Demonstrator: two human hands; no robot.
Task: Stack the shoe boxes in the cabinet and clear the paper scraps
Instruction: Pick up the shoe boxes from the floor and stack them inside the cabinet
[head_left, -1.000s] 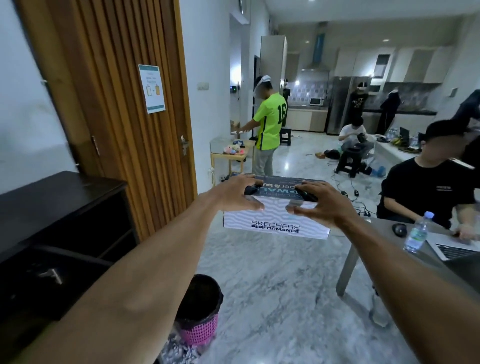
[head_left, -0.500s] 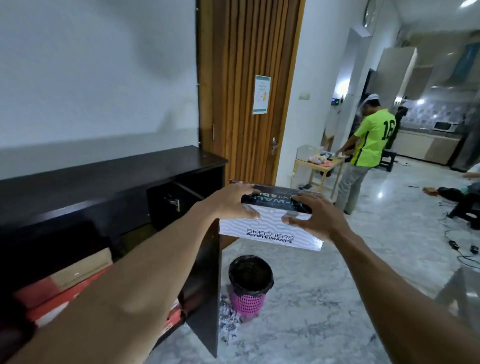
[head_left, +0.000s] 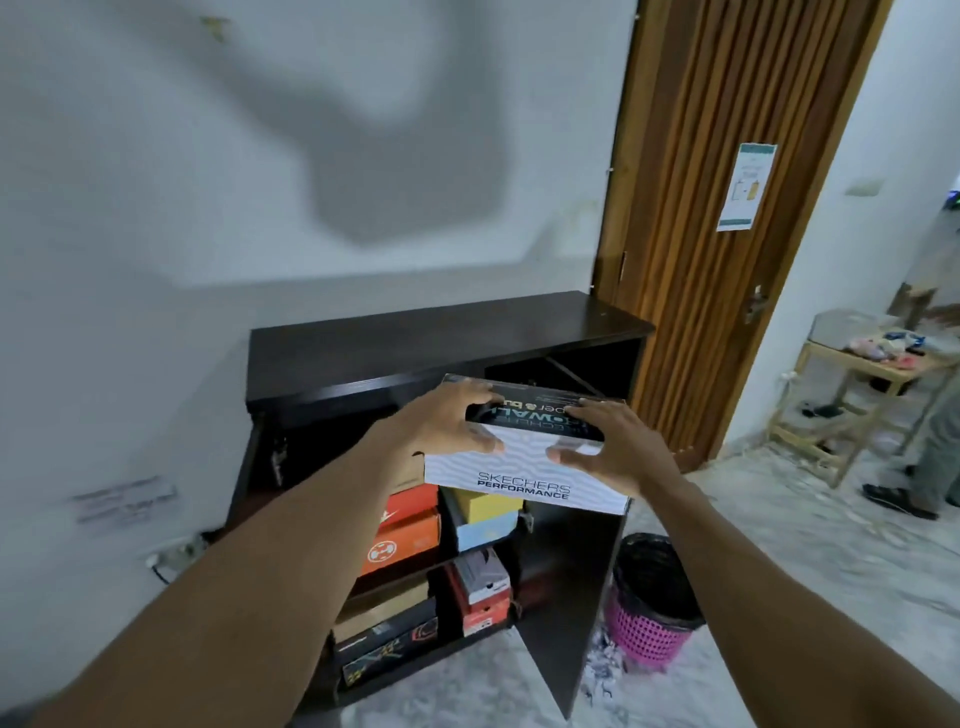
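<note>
So, left hand (head_left: 447, 421) and right hand (head_left: 613, 447) grip Skechers box (head_left: 524, 478) ends, facing cabinet (head_left: 415, 338); might clip open door (head_left: 566, 597), topple stacked boxes (head_left: 405, 540).

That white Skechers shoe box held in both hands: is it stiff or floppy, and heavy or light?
Probably stiff: the white wavy-patterned cardboard Skechers shoe box shows straight edges while the left hand and right hand grip only its top end. Likely light for its size, since spread fingers alone seem to carry it.

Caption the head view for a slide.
Left hand and right hand hold a Skechers shoe box at the open, box-filled cabinet.
</note>
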